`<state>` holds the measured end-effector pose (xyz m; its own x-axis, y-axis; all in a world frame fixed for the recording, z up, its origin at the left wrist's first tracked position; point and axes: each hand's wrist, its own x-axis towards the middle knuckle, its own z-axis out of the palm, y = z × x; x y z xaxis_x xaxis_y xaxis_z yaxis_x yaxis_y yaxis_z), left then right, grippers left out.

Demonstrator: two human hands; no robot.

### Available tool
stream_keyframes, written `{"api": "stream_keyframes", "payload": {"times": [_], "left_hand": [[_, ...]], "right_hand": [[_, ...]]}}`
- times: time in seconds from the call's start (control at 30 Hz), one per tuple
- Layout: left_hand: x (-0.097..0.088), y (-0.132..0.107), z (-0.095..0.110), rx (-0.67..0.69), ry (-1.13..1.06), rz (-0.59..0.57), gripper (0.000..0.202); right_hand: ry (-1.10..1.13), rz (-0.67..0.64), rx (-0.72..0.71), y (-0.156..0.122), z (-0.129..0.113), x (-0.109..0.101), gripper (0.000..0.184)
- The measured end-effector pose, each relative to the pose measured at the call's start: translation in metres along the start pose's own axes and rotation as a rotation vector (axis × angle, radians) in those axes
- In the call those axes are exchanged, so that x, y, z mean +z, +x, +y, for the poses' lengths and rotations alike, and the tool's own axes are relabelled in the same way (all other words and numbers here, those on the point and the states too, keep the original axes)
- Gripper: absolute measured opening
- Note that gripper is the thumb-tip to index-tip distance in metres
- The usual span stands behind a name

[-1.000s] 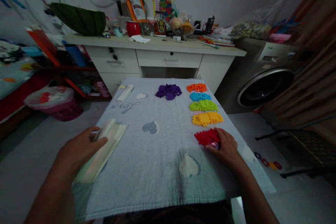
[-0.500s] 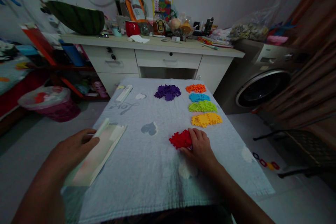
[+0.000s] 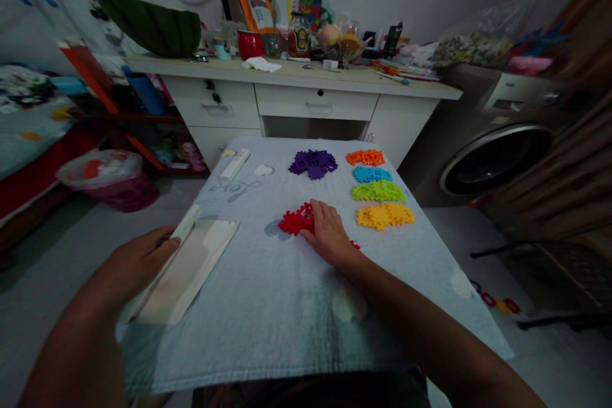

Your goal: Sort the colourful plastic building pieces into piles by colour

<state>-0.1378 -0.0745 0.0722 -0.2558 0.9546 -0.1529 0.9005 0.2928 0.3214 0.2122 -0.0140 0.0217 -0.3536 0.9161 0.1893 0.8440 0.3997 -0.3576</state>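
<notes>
My right hand (image 3: 329, 233) is curled over a cluster of red interlocking plastic pieces (image 3: 294, 220) on the cloth, its fingers along the cluster's right side. Another bit of red shows beyond the wrist. At the left edge of the table, my left hand (image 3: 143, 258) grips the raised edge of a pale, flat, open packet (image 3: 201, 261) between thumb and fingers. To the right lie piles of similar pieces: yellow (image 3: 385, 215), green (image 3: 377, 191), blue (image 3: 371, 174) and orange (image 3: 364, 157). A purple pile (image 3: 313, 164) sits near the far edge.
A grey-blue cloth (image 3: 268, 319) covers the table. A slim white box (image 3: 234, 164) lies at its far left. Behind stands a white desk (image 3: 229, 99) with a watermelon half (image 3: 153, 25), and a washing machine (image 3: 497, 140) at right. A pink bin (image 3: 115, 188) is on the floor.
My right hand has moved left and away from me with the red pieces, leaving some red behind near the wrist. The left hand keeps hold of the packet. The view has shifted slightly.
</notes>
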Motion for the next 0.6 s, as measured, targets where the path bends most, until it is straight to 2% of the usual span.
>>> {"api": "stream_keyframes", "payload": {"times": [0.07,0.33,0.43,0.53,0.6], "left_hand": [[0.001,0.003,-0.006,0.003,-0.011,-0.042,0.062],[-0.003,0.005,-0.015,0.008,-0.018,-0.032,0.056],[-0.005,0.004,-0.013,-0.017,-0.015,-0.04,0.056],[-0.005,0.003,-0.014,-0.021,0.008,-0.044,0.056],[-0.004,0.003,-0.016,-0.008,0.037,-0.006,0.056]], "right_hand": [[-0.005,0.016,0.003,0.01,-0.002,0.004,0.07],[-0.044,0.046,0.1,0.035,-0.005,0.01,0.058],[-0.034,0.091,0.102,0.033,-0.006,0.008,0.059],[-0.017,0.125,0.044,0.026,-0.008,0.006,0.06],[-0.008,0.125,0.007,0.02,-0.008,0.006,0.061]]}}
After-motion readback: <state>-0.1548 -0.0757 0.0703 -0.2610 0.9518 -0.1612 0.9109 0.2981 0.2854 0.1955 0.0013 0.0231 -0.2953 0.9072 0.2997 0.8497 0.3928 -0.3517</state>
